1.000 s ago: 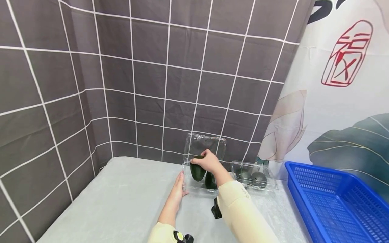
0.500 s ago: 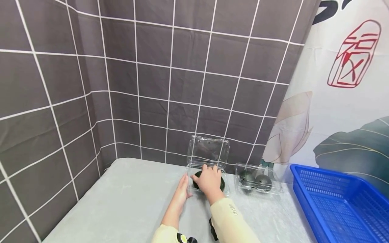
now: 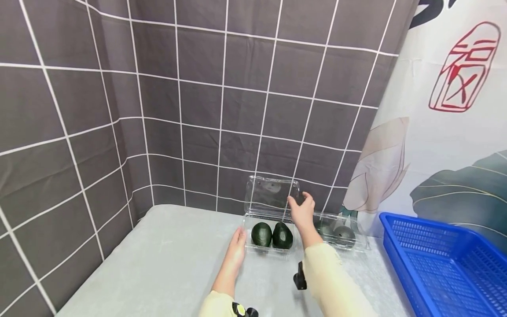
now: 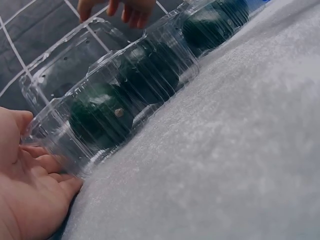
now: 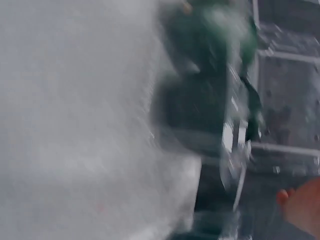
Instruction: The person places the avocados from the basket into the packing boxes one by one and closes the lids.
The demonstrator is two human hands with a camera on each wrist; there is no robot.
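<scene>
An open clear plastic clamshell box [image 3: 273,251] holds two dark green avocados, the left avocado [image 3: 261,234] and the right avocado [image 3: 282,236], side by side. Its lid [image 3: 267,196] stands raised at the back. My left hand [image 3: 237,246] rests against the box's left wall; in the left wrist view the thumb lies at the rim and the fingers lower along the side. My right hand [image 3: 303,213] is raised by the lid's right edge, fingers apart and holding nothing. The right wrist view is blurred, with the hand only at its edge.
Right of the box sits a second clear plastic clamshell [image 3: 362,242] with dark avocados [image 3: 343,236] inside, partly hidden by my right arm. A blue plastic basket [image 3: 400,264] stands at the right. A dark grid-patterned curtain [image 3: 198,132] hangs behind the grey tabletop [image 3: 158,264].
My right hand lowered an avocado into the box beside the other, let it go, then rose to the right near the lid. The left hand stayed at the box's left side.
</scene>
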